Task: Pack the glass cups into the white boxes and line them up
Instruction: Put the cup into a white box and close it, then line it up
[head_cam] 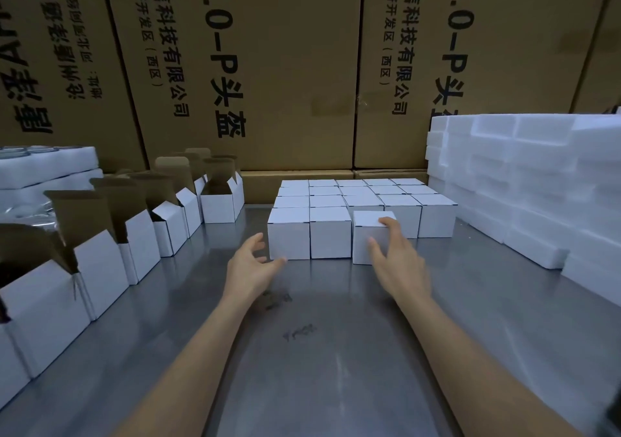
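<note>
On the steel counter (319, 352), a block of closed white boxes (349, 198) already stands in rows. The right hand (395, 255) grips the newest closed box (368, 235) at the front row's end, not quite aligned; the left hand (250, 262) hovers open nearby. Open boxes (141, 235) wait at left; no glass cups are clearly visible. Brown cartons (295, 67) read "4.0-P头盔" and "科技有限公司".

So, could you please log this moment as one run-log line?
phase: lining up | right hand: holds closed white box at front row | left hand: open, free | open boxes: waiting left
</note>
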A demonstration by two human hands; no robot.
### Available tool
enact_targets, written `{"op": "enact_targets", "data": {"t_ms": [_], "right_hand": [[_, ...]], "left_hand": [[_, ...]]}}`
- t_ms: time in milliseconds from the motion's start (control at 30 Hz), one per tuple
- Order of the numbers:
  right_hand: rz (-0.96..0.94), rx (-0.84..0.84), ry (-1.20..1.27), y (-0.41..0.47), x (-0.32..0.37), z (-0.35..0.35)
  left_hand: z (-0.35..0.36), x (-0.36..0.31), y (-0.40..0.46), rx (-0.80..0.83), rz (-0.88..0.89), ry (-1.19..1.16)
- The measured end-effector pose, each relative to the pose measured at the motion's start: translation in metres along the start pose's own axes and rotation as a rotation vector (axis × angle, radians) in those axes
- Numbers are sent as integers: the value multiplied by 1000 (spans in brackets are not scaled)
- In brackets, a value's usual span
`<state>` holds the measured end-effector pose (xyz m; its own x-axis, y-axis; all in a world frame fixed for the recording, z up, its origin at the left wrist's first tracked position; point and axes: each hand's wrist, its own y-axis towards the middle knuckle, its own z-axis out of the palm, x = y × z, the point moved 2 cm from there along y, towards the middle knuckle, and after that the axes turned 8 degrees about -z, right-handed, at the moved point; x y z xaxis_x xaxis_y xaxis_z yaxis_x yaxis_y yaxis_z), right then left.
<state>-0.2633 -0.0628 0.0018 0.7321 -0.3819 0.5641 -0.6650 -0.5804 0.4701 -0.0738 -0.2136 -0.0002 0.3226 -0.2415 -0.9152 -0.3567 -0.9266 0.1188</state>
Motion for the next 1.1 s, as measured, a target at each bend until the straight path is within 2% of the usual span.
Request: {"op": "enact_targets", "data": {"t_ms": [233, 467, 633, 933, 1100], "right_hand": [[-12, 32, -54, 14, -5, 9], [138, 41, -59, 20, -13, 13], [155, 38, -64, 22, -14, 15], [122, -41, -15, 19, -12, 13], [128, -154, -2, 12, -6, 5]], "left_hand": [[4, 4, 16, -30, 36, -29], [4, 6, 16, -53, 49, -18], [3, 5, 17, -55, 42, -3], [4, 4, 17, -96, 55, -25], [2, 3, 15, -101, 62, -51]]}}
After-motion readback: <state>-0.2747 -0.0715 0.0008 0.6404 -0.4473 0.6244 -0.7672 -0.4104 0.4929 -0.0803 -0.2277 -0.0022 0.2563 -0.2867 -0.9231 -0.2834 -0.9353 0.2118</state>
